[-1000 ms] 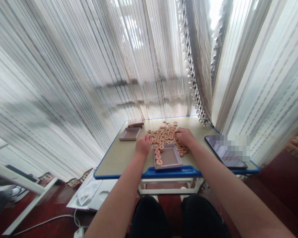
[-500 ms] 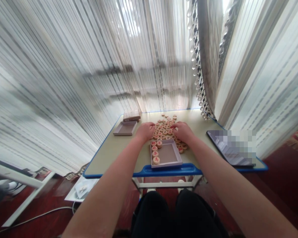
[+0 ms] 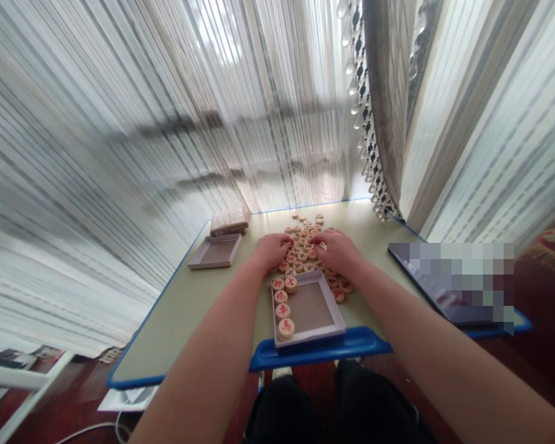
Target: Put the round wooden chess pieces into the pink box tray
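Note:
Many round wooden Chinese chess pieces (image 3: 300, 258) with red or black characters lie heaped on the small table. My left hand (image 3: 272, 249) is at the heap's left side, its curled fingertips closed on a piece. From the right, my right hand (image 3: 337, 250) reaches in, thumb and forefinger on a piece at the heap's middle. Nearer me sits a shallow open box (image 3: 332, 305). Along its left wall runs a column of red-lettered pieces (image 3: 283, 311), with another red-lettered piece (image 3: 291, 284) beside the top one.
A second shallow box part (image 3: 237, 246) lies at the table's left, before a stack of flat brownish boards (image 3: 230, 221). On the right rests a dark tablet (image 3: 437, 290), partly blurred. The table's blue edge (image 3: 321, 348) is near my knees; curtains (image 3: 259, 123) hang behind.
The view has moved closer and tilted, so the table appears larger. My hands stay at the heap, with fingers shifted slightly inward among the pieces. The pieces in the box look the same.

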`<action>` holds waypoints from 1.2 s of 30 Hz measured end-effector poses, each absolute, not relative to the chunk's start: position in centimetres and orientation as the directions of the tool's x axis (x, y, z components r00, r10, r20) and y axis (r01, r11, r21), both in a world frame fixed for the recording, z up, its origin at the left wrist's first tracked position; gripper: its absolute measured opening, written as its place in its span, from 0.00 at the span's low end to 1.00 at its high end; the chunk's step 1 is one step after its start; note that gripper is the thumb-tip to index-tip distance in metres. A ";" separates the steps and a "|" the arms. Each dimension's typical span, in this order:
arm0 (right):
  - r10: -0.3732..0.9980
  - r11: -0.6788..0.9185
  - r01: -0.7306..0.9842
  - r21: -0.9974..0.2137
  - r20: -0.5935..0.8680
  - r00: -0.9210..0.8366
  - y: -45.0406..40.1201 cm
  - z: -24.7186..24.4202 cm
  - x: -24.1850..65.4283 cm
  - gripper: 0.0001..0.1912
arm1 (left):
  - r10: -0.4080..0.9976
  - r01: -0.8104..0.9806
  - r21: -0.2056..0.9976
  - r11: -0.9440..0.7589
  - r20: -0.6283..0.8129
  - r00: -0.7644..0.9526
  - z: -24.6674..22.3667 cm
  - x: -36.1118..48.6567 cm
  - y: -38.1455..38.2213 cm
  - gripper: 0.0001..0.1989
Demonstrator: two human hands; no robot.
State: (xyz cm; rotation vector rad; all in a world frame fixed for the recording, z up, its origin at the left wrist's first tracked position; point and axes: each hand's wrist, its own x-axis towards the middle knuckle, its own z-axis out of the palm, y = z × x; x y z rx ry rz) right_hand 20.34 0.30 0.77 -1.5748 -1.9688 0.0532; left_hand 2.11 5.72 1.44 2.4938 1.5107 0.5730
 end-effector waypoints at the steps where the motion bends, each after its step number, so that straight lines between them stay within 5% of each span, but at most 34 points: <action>1: 0.898 0.291 0.874 -0.389 0.425 -0.110 0.3 0.8 20.3 0.12 | 0.880 0.813 0.342 -0.471 0.246 0.406 1.4 2.1 5.9 0.13; 10: 0.907 0.273 0.881 -0.386 0.409 -0.101 0.3 0.8 20.2 0.11 | 0.907 0.719 0.554 -0.421 0.243 0.344 1.4 2.4 6.3 0.12; 18: 0.897 0.281 0.851 -0.443 0.436 -0.069 0.1 0.9 20.3 0.13 | 0.849 0.742 0.443 -0.503 0.412 0.330 1.4 2.9 6.2 0.11; 24: 0.894 0.292 0.852 -0.435 0.440 -0.082 0.2 0.7 20.4 0.11 | 0.839 0.778 0.326 -0.538 0.294 0.457 1.3 2.9 6.2 0.11; 36: 0.894 0.315 0.856 -0.410 0.432 -0.122 0.2 0.8 20.3 0.11 | 0.861 0.776 0.398 -0.489 0.362 0.357 1.6 2.7 6.1 0.14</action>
